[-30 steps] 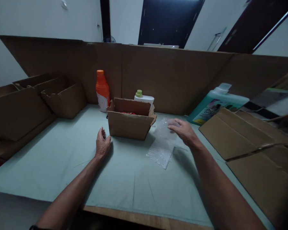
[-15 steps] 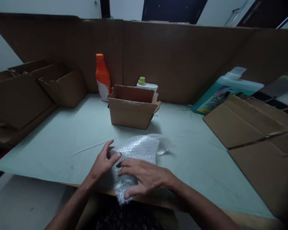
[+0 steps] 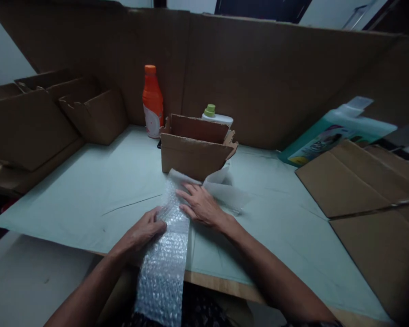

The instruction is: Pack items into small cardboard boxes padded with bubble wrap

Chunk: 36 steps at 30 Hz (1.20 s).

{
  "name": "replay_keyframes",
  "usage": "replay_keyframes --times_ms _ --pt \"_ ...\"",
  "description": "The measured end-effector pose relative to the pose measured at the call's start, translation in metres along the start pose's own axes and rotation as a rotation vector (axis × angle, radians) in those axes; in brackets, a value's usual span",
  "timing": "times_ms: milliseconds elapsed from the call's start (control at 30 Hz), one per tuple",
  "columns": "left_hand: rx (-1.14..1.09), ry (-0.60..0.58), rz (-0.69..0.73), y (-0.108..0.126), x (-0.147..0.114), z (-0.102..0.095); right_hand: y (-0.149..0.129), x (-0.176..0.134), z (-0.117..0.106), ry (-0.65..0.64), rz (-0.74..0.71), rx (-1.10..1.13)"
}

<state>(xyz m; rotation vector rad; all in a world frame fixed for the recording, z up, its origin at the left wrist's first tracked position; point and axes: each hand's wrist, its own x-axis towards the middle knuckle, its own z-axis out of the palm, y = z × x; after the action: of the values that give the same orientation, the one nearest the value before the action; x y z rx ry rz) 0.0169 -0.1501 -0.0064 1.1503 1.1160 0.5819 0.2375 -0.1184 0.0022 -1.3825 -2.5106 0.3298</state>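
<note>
A strip of bubble wrap (image 3: pixel 167 259) runs from near the small cardboard box down over the table's front edge toward my lap. At its left border, my left hand (image 3: pixel 145 232) pinches the wrap between thumb and fingers. My right hand (image 3: pixel 204 206) rests on the upper part of the strip with its fingers apart. Beyond the fingertips, a whitish sheet end (image 3: pixel 225 188) fans out to the right, partly lifted. Just behind it stands the open cardboard box (image 3: pixel 194 156). I cannot tell whether anything lies under the wrap.
Behind the box are an orange bottle (image 3: pixel 152 102) and a white bottle with a green cap (image 3: pixel 218 118). Cardboard boxes (image 3: pixel 95 113) line the left. A teal jug (image 3: pixel 334 131) leans at the right, behind cardboard flaps (image 3: pixel 364 181). A tall cardboard panel (image 3: pixel 286 81) closes the back.
The bubble wrap has been spread into a long strip, reaching farther down over the table edge. My right hand has moved up and away; my left now pinches the wrap's edge. The view has shifted slightly.
</note>
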Motion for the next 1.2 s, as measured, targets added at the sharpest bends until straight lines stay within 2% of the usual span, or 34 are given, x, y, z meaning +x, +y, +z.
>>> replay_keyframes --times_ms 133,267,367,467,533,600,700,767,833,1000,1067,1200 --pt "0.025 0.149 -0.003 -0.018 -0.007 -0.021 0.012 0.025 0.022 -0.033 0.047 -0.055" --pt "0.162 0.171 0.108 -0.036 -0.014 -0.029 0.007 0.012 0.02 0.038 -0.006 -0.002" --pt "0.292 0.2 0.16 -0.042 -0.016 -0.027 0.009 -0.018 -0.002 0.247 -0.005 0.018" --pt "0.321 0.186 0.172 -0.04 -0.012 -0.021 0.027 -0.051 -0.026 0.512 0.197 -0.105" --pt "0.312 0.161 0.168 -0.038 -0.009 -0.016 0.047 -0.067 -0.037 0.553 0.367 -0.227" --pt "0.312 0.154 0.158 -0.035 -0.008 -0.014 0.066 -0.076 -0.041 0.438 0.473 -0.272" --pt "0.353 0.161 0.153 -0.034 -0.012 -0.014 0.072 -0.082 -0.042 0.269 0.473 -0.186" --pt "0.385 0.165 0.158 -0.035 -0.017 -0.016 0.056 -0.079 -0.045 0.247 0.391 -0.147" --pt "0.408 0.174 0.158 -0.036 -0.022 -0.018 0.03 -0.072 -0.048 0.208 0.274 -0.153" --pt "0.456 0.201 0.147 -0.032 -0.033 -0.016 -0.038 -0.039 -0.044 -0.115 0.039 -0.169" --pt "0.446 0.207 0.13 -0.031 -0.036 -0.015 -0.053 -0.028 -0.033 -0.203 0.0 -0.162" --pt "0.312 0.207 0.109 -0.033 -0.039 -0.014 -0.066 -0.018 -0.014 -0.275 -0.088 -0.042"
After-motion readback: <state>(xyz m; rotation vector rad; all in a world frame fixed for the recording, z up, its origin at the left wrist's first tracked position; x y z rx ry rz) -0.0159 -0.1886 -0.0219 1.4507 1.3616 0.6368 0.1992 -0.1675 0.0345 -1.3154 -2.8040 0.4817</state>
